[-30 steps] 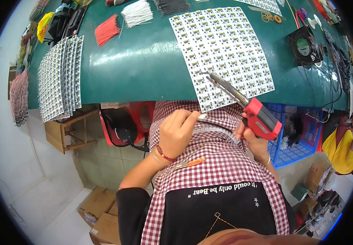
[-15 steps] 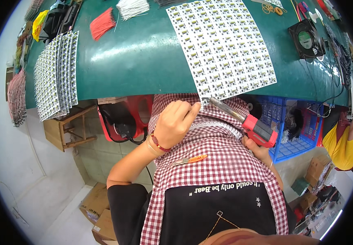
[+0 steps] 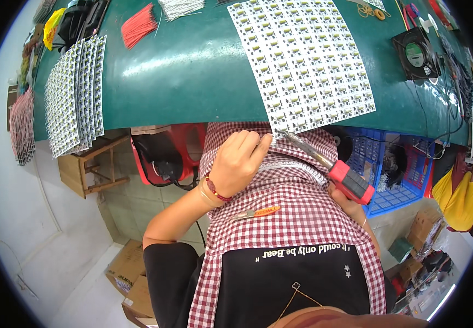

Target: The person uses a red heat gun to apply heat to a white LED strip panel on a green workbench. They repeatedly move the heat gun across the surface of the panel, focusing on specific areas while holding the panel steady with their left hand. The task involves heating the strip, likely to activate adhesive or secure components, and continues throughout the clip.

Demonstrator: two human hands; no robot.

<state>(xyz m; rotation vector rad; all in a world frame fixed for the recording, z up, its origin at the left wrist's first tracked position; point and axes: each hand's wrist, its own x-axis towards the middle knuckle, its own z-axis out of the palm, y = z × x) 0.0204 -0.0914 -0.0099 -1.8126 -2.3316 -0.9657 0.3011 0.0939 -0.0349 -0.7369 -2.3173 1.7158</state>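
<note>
At 12 o'clock on the green table (image 3: pixel 192 71), one big white sheet of small circuit boards (image 3: pixel 304 60), its near edge at the table's rim by the person's chest. Left hand (image 3: pixel 236 164), at the picture's centre, is curled nearly closed, fingertips pinched at the sheet's near edge; whether it grips anything thin there, cannot tell. One red bead bracelet (image 3: pixel 214 190) on that wrist. Right hand (image 3: pixel 351 205), at 4 o'clock from centre, is wrapped around the red handle of one soldering iron (image 3: pixel 324 161); the metal tip points to 10 o'clock and meets the sheet's edge just beside the left fingertips. Most of the right hand is hidden behind the handle and the checked apron.

One orange-handled tool (image 3: pixel 258 212) lies on the apron at 6 o'clock from the left hand; kind unclear. At 9 o'clock, one fanned stack of board sheets (image 3: pixel 75 93), count unclear. One red wire bundle (image 3: pixel 140 24) and one white wire bundle (image 3: pixel 179 6) at 11 o'clock, the white one cut off. One small black fan (image 3: pixel 415 53) at 2 o'clock. One blue crate (image 3: pixel 395 169) under the table at 3 o'clock, contents hard to read.
</note>
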